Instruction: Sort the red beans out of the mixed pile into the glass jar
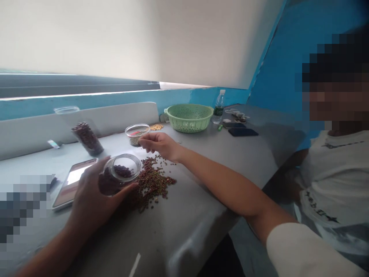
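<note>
My left hand (98,181) is wrapped round a clear round jar (131,176) that is tilted and has dark red beans (122,170) inside. Beside the jar, a loose pile of small reddish and greenish beans (154,181) is spread over the grey table (198,192). Over the far end of this pile is my right hand (157,144), its fingertips pinched together; whatever they hold is too small or hidden to make out. Just behind those fingertips stands a small clear round tub (137,130) with something grainy and a red patch in it.
A tall clear container full of dark beans (87,137) stands behind a phone (73,182) at left. Further back are a green colander (190,118), a water bottle (219,107), yellow kernels (157,127) and a dark phone (243,132). Another person (337,173) sits at right.
</note>
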The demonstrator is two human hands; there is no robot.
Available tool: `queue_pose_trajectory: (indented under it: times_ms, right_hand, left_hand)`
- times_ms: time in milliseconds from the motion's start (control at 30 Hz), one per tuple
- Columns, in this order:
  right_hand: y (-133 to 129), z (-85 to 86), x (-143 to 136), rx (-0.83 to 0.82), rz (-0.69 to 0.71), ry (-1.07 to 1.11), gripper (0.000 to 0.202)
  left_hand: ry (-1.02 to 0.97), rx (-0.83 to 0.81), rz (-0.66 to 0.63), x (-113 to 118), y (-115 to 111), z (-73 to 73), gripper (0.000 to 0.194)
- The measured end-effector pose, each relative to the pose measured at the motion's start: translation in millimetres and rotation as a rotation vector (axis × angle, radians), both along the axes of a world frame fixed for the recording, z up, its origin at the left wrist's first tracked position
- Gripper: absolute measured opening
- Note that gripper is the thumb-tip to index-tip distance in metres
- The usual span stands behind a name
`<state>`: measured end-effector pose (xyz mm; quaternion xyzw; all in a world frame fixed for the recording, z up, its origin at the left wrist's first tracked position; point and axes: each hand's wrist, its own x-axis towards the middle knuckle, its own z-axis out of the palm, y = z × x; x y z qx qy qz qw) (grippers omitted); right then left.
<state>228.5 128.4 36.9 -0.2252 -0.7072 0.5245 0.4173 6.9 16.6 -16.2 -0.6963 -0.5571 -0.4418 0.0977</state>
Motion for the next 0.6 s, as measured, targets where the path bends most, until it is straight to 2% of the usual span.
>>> queue_pose_trajectory:
  times_ms: [100, 200, 267, 400, 433, 500, 600]
  right_hand:
    - [0, 0.0, 1, -0.146, 0.077, 0.069, 0.02]
    - [-5, -0.9, -3, -0.104, 0.078, 0.012, 0.017]
    - [-13, -1.9, -8, 0.042, 0.063, -0.057, 0.014]
    - [-24, -3.9, -14, 0.495, 0.007, -0.167, 0.012]
    - [-23, -4.4, -14, 0.547, -0.008, -0.164, 0.014]
    - [-16, -5.9, -10, 0.51, -0.04, -0.121, 0.019]
    - [3, -10.4, 3, 0.271, -0.105, -0.124, 0.027]
  left_hand:
    - [-0.001, -0.003, -0.012, 1, 0, 0.0, 0.099]
    - [-0.002, -0.026, -0.015, 1, 0, -0.5, 0.099]
    - [-0.008, -0.035, -0.014, 1, 0, -0.6, 0.1]
    - [-0.022, -0.046, -0.005, 2, 0, 0.0, 0.102]
    - [-0.022, -0.05, -0.005, 2, 0, 0.3, 0.102]
    - [-0.03, -0.052, 0.0, 3, -1, 1.3, 0.102]
    - [-0.049, -0.046, 0.021, 4, -2, 2.7, 0.1]
